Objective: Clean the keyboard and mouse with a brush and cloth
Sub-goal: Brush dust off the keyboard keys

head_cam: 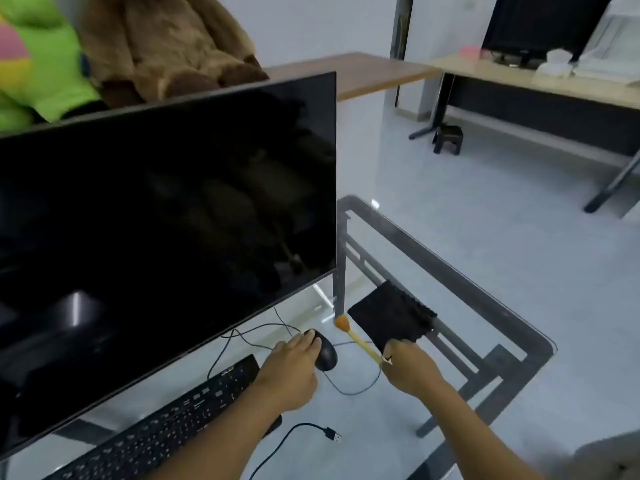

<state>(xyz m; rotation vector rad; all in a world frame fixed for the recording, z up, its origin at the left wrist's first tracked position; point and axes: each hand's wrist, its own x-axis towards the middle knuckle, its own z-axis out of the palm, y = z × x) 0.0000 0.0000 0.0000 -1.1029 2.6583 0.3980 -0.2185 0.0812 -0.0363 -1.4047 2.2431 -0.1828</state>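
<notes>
Glass is forming the counter where the work is happening. On it the black mouse is lying under the fingertips of the left hand, whose fingers are spread loosely over its left side. Just right of it, the right hand is closing around the yellow handle of the brush, its orange bristles pointing away. A black cloth is touching this hand on the far side. The keyboard is waiting left of the left hand. I think steadying the mouse firmly while brushing lightly along its seams is working best.
</notes>
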